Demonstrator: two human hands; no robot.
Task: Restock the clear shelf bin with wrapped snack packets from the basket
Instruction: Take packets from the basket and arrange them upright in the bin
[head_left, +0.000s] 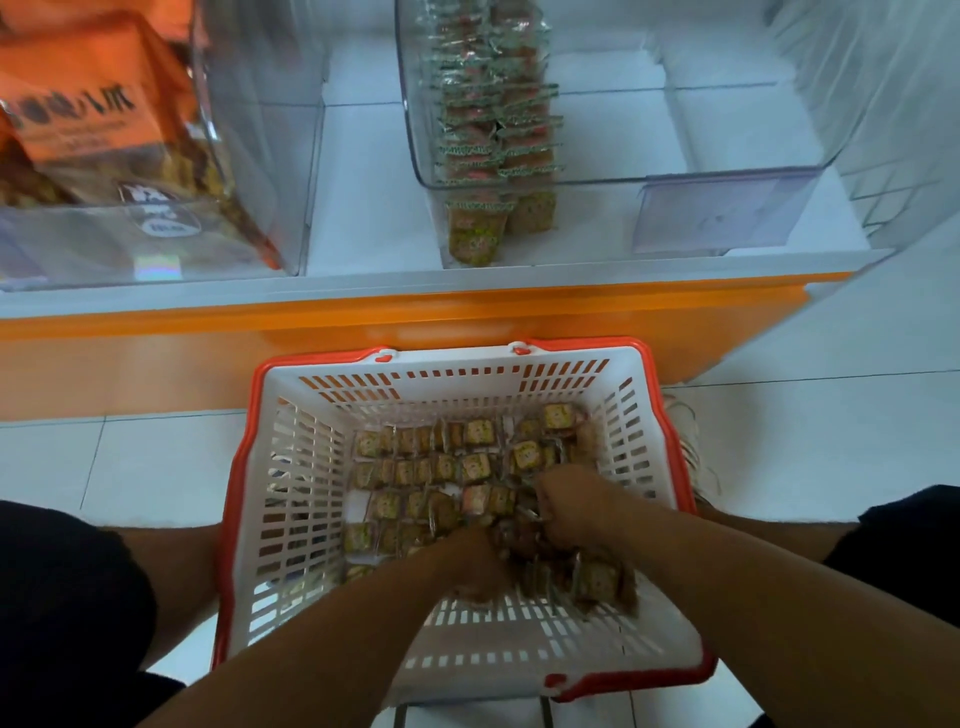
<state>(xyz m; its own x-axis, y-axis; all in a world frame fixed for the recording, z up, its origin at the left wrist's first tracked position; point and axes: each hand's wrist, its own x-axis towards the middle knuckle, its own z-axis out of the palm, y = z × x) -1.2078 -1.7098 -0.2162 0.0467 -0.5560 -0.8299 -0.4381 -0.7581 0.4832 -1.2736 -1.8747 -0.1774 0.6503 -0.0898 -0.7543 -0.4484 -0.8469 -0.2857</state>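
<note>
Snack packets (470, 480) lie jumbled, facing all ways, in the basket (311, 467); both hands (519, 540) clutch some.

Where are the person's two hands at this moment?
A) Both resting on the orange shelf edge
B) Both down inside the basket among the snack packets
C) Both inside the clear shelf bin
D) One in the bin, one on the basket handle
B: the left hand and right hand are both down in the basket, curled into the pile of snack packets; the clear shelf bin is untouched.
</note>
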